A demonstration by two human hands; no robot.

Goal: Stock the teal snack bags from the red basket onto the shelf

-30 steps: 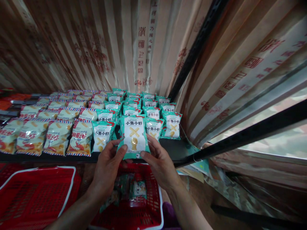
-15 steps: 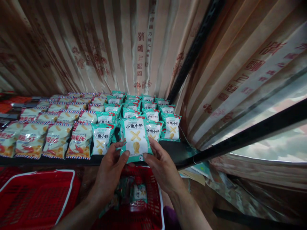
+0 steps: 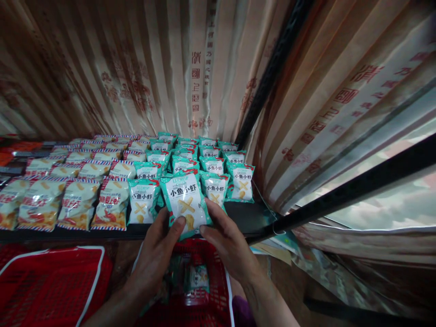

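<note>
Between my two hands is a teal-and-white snack bag (image 3: 185,200), tilted a little to the left, at the front of the shelf. My left hand (image 3: 165,240) grips its lower left side, thumb on the front. On its lower right side are the thumb and fingers of my right hand (image 3: 226,236). Behind and beside it stand rows of matching teal snack bags (image 3: 241,181). One such bag (image 3: 142,200) stands just left of the held one. Farther left are rows of cream snack bags (image 3: 111,203) with striped edges.
The bags stand on a black shelf (image 3: 245,218) with a black post (image 3: 272,68) at its right. Below my hands is a red basket (image 3: 218,290) holding several packets; another red basket (image 3: 51,286) is at left. A printed curtain (image 3: 163,68) hangs behind.
The held snack bag has shifted slightly left and down and tilted leftward, staying between both hands. The whole view has also moved slightly.
</note>
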